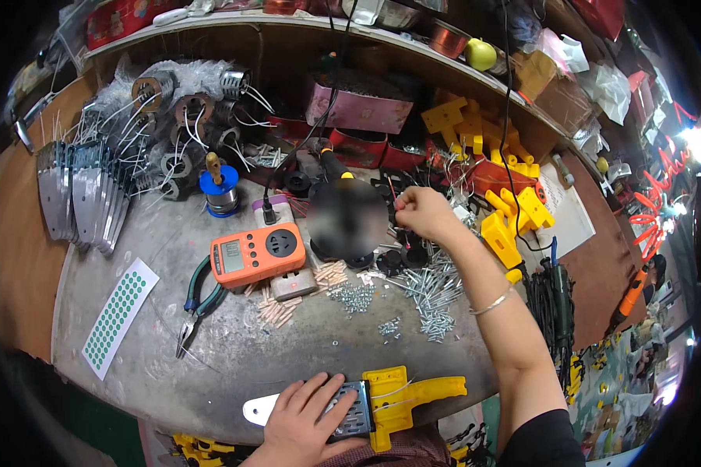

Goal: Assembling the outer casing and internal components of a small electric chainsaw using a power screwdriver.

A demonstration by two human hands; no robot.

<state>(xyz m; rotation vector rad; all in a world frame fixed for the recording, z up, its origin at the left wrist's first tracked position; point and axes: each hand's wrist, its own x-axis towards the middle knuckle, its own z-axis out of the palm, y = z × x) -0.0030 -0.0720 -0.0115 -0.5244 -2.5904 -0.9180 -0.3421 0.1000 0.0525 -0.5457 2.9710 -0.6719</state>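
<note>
At the near edge of the bench my left hand [308, 412] lies across a half-built yellow-handled tool [393, 401], fingers over its perforated metal casing and thumb along the near side. A flat silver blade sticks out to the left of that hand; a thin white wire runs over the open yellow shell. My right hand [427, 214] reaches to the bench's middle, its fingertips pinched together. A small reddish bit shows at those tips, but what they hold is unclear. Just left of it stands a black round object [346, 222], its centre blurred.
An orange meter [257, 254], green-handled pliers [197, 300], a sticker sheet [121, 317] and a solder spool [220, 191] lie leftward. Loose screws [436, 292], nuts [352, 298] and pale pegs [279, 307] cover mid-bench. Yellow shells [514, 222] and black cords [549, 303] sit right.
</note>
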